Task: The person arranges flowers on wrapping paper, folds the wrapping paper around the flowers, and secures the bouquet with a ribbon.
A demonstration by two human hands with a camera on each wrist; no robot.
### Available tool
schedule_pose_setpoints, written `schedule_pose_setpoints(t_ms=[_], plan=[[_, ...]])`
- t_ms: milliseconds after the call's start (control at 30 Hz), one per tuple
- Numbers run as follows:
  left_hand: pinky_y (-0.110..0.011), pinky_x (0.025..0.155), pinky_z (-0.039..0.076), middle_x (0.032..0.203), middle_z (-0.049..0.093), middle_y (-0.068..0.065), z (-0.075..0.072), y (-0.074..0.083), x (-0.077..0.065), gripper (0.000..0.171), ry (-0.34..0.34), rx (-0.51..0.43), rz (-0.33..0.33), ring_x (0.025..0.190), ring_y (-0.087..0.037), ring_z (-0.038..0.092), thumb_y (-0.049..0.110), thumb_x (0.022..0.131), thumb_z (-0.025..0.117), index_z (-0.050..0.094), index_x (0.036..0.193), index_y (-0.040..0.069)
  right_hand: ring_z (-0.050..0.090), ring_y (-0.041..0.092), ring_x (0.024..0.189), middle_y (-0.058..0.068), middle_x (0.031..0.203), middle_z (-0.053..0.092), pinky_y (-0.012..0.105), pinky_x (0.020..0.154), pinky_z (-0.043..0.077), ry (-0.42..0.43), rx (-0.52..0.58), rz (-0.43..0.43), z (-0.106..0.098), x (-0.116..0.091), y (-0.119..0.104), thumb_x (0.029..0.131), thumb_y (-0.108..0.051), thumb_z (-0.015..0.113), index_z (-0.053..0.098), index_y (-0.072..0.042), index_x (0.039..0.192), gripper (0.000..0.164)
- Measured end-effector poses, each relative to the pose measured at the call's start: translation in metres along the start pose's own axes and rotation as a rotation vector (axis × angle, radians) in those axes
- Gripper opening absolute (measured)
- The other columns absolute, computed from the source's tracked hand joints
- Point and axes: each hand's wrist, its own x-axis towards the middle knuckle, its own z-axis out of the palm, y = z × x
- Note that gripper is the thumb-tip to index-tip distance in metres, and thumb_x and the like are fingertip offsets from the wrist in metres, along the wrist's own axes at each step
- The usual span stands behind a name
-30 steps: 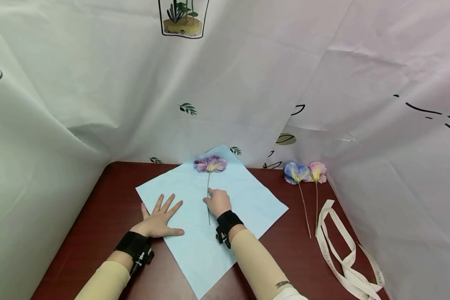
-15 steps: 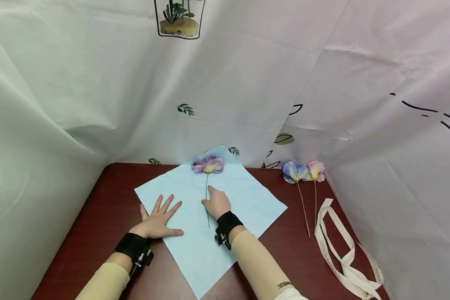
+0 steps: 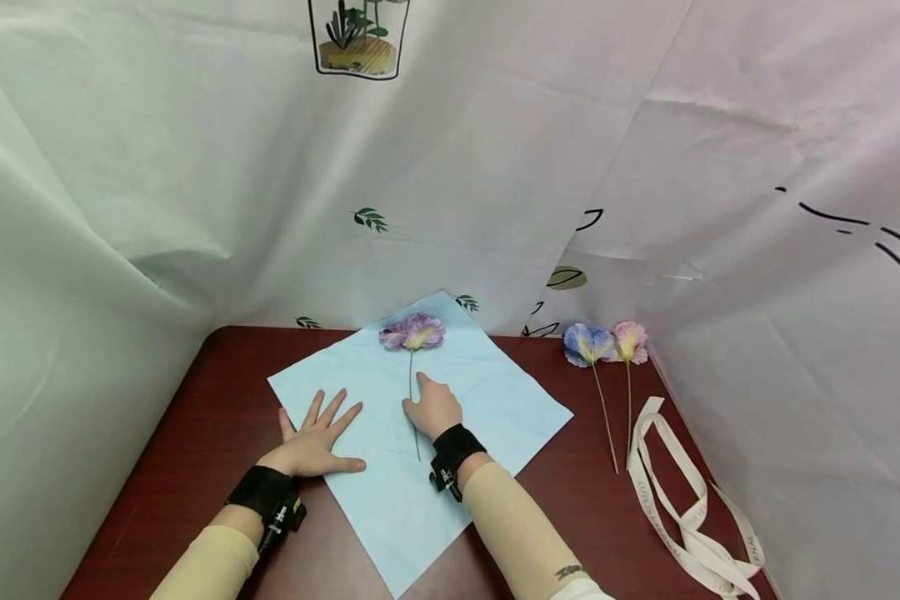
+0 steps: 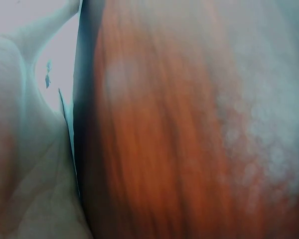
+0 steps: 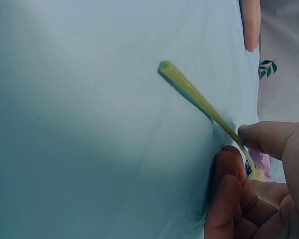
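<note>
From my right wrist camera I see my right hand (image 5: 259,184) low at the right edge, thumb and curled fingers (image 5: 226,196) pinching a thin green stem (image 5: 199,99). The stem lies across pale blue paper (image 5: 89,124), its cut end pointing up and left. A purple bloom (image 5: 261,167) peeks out behind the fingers.

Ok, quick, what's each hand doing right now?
Left hand: open, flat on the blue paper.
Right hand: pinching the purple flower's stem.
</note>
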Motion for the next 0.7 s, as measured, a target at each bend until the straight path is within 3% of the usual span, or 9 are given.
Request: schedule_pose_setpoints(t_ms=[267, 400, 533, 633, 700], plan=[[-0.082, 0.095, -0.023, 0.17, 0.011, -0.01, -0.012, 0.011, -0.005, 0.107, 0.004, -0.023, 0.02, 0.152, -0.047, -0.005, 0.083, 0.074, 0.063, 0.029, 0.161, 0.031, 0.072, 0.032, 0.086, 0.017, 0.108, 0.075, 0.044, 0.076, 0.058, -0.001, 0.046, 0.0, -0.001, -0.003, 0.0, 0.091, -0.03, 0.072, 0.054, -0.011, 0.147, 0.062], [-0.08, 0.094, -0.027, 0.17, 0.008, -0.007, -0.008, 0.007, -0.005, 0.107, 0.005, -0.023, 0.022, 0.153, -0.045, -0.008, 0.086, 0.074, 0.06, 0.026, 0.161, 0.034, 0.07, 0.026, 0.075, 0.013, 0.094, 0.076, 0.042, 0.084, 0.057, -0.018, 0.084, -0.014, 0.001, 0.0, 0.002, 0.092, -0.02, 0.07, 0.052, -0.01, 0.148, 0.061], [-0.079, 0.093, -0.028, 0.171, 0.006, -0.005, -0.005, 0.004, -0.004, 0.107, 0.015, -0.017, 0.027, 0.153, -0.043, -0.009, 0.088, 0.074, 0.057, 0.023, 0.162, 0.038, 0.052, 0.018, 0.046, 0.007, 0.06, 0.064, 0.036, 0.06, 0.051, -0.017, 0.192, -0.003, 0.004, 0.004, 0.001, 0.093, -0.013, 0.066, 0.047, -0.01, 0.152, 0.062], [-0.079, 0.094, -0.027, 0.171, 0.007, -0.004, -0.005, 0.004, -0.004, 0.107, 0.023, -0.022, 0.03, 0.153, -0.043, -0.009, 0.087, 0.073, 0.059, 0.024, 0.161, 0.038, 0.042, 0.016, 0.04, 0.004, 0.049, 0.054, 0.032, 0.046, 0.035, 0.01, 0.259, 0.016, 0.006, 0.005, -0.001, 0.093, -0.011, 0.064, 0.044, -0.01, 0.153, 0.064], [-0.08, 0.093, -0.027, 0.171, 0.008, -0.005, -0.006, 0.005, -0.004, 0.106, 0.03, -0.034, 0.038, 0.153, -0.044, -0.009, 0.085, 0.074, 0.061, 0.026, 0.161, 0.036, 0.042, 0.015, 0.039, 0.002, 0.049, 0.052, 0.031, 0.045, 0.032, 0.024, 0.265, 0.02, 0.008, 0.005, -0.002, 0.092, -0.011, 0.065, 0.044, -0.009, 0.153, 0.065]])
